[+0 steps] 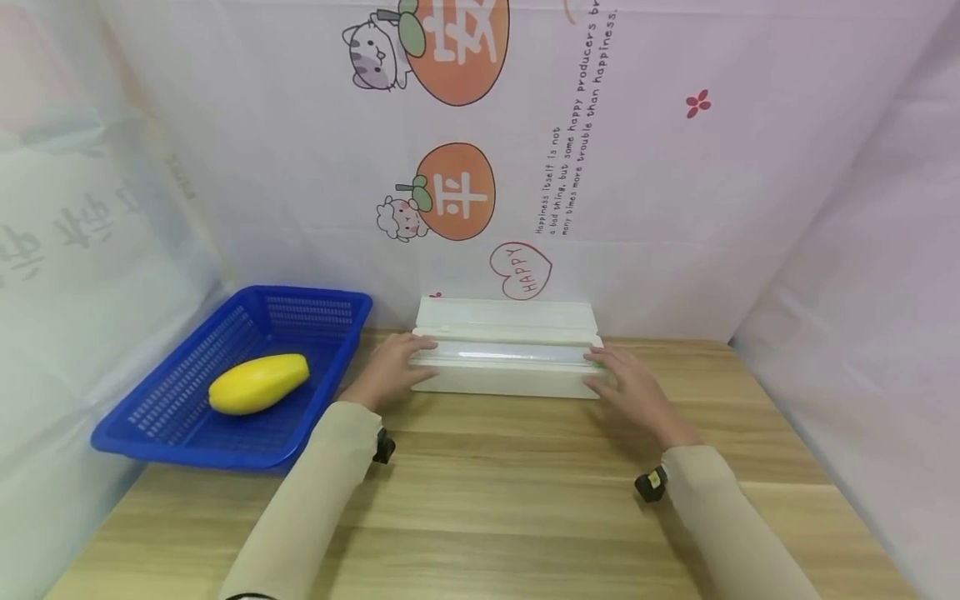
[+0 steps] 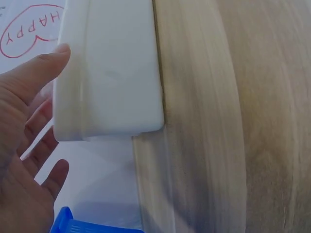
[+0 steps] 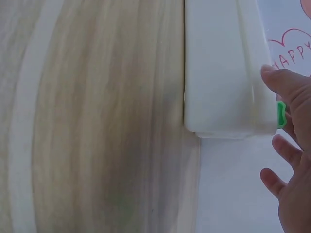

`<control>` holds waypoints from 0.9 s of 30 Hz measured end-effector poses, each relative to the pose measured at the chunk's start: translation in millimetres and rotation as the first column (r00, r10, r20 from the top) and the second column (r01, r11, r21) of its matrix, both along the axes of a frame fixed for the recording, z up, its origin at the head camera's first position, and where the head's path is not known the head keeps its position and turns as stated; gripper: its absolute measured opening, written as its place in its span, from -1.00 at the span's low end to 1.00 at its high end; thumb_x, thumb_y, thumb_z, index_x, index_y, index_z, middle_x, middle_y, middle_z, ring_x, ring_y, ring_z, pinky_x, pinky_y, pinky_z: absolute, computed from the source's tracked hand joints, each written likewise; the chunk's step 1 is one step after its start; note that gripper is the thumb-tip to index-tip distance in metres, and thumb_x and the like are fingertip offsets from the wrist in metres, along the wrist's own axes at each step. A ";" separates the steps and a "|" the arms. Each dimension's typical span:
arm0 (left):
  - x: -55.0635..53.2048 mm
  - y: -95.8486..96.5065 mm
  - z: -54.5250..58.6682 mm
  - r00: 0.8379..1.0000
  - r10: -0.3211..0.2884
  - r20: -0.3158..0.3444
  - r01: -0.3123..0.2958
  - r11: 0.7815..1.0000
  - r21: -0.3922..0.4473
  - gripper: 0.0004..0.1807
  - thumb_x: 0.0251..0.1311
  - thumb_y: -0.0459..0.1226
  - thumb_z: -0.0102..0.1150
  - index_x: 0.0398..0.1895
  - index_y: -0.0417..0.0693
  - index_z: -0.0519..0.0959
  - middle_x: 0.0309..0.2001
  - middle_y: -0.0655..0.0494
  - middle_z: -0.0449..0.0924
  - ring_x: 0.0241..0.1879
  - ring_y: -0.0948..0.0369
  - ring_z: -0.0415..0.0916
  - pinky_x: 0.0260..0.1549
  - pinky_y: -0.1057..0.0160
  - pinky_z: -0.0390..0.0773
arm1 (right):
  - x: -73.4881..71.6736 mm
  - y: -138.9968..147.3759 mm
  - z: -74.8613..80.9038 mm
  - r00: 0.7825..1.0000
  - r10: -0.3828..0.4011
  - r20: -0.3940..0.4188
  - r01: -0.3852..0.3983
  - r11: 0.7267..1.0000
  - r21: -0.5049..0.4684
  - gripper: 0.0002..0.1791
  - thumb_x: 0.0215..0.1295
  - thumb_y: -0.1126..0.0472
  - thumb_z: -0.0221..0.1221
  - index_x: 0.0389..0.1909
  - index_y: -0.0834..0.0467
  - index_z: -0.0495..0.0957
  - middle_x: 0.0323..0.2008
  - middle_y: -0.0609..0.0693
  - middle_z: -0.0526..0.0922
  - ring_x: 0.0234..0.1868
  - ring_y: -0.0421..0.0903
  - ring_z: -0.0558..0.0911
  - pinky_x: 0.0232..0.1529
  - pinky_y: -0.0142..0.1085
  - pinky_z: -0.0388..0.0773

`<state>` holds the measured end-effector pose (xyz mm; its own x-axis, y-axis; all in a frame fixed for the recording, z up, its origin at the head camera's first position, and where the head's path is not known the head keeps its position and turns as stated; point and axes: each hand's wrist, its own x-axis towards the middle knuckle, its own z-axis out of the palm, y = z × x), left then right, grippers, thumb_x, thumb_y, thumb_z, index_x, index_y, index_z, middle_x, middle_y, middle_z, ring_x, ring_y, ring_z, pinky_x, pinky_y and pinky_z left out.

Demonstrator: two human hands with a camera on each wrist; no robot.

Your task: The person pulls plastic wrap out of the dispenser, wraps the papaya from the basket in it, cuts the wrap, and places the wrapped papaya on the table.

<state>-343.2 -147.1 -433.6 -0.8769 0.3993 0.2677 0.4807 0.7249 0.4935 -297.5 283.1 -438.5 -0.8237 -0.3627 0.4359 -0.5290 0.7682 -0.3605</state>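
A long white box stands on the table with its lid raised at the back. Inside lies a shiny clear roll, apparently cling film. My left hand is at the box's left end, its thumb at the front rim and the other fingers spread loosely past the end. At the right end my right hand mirrors it, thumb by the front rim and fingers apart. A small green piece shows beside the right end, partly hidden by the right fingers.
To the left stands a blue plastic basket holding a yellow papaya-shaped fruit. Behind the box rises a printed white cloth, and similar cloth hangs on both sides. The wooden table extends toward me.
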 end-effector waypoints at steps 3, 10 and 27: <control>-3.4 -1.3 -2.5 1.000 -0.014 -0.020 0.014 1.000 0.002 -0.47 0.22 -0.04 0.39 0.21 -0.04 0.62 0.23 -0.03 0.54 0.32 -0.10 0.32 0.33 -0.17 0.23 | -1.4 1.2 -1.3 1.000 0.004 0.014 -0.004 1.000 -0.006 -0.57 0.40 0.16 0.25 0.22 0.23 0.53 0.32 0.22 0.45 0.40 0.31 0.26 0.36 0.30 0.07; -6.7 -7.1 -0.8 0.997 -0.070 0.018 0.069 0.995 0.074 -0.67 0.30 -0.15 0.33 0.07 -0.06 0.71 0.20 -0.01 0.58 0.27 -0.07 0.37 0.31 -0.11 0.27 | -4.3 1.6 -2.6 1.000 -0.001 -0.027 0.000 0.998 -0.057 -0.70 0.46 0.22 0.17 0.12 0.21 0.62 0.22 0.20 0.56 0.35 0.31 0.34 0.33 0.32 0.12; -10.6 -7.0 0.2 0.998 -0.062 -0.028 0.065 0.990 0.124 -0.73 0.41 -0.17 0.20 -0.02 -0.12 0.74 0.07 -0.04 0.67 0.16 -0.05 0.52 0.21 -0.07 0.44 | -10.7 3.6 1.6 0.998 0.014 -0.061 -0.017 0.999 -0.051 -0.75 0.38 0.20 0.27 0.00 0.21 0.69 0.07 0.19 0.66 0.16 0.24 0.55 0.25 0.22 0.33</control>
<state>-353.8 -154.1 -433.5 -0.8435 0.4159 0.3398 0.5366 0.6260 0.5658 -308.2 286.8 -437.0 -0.7894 -0.3514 0.5034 -0.5630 0.7411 -0.3657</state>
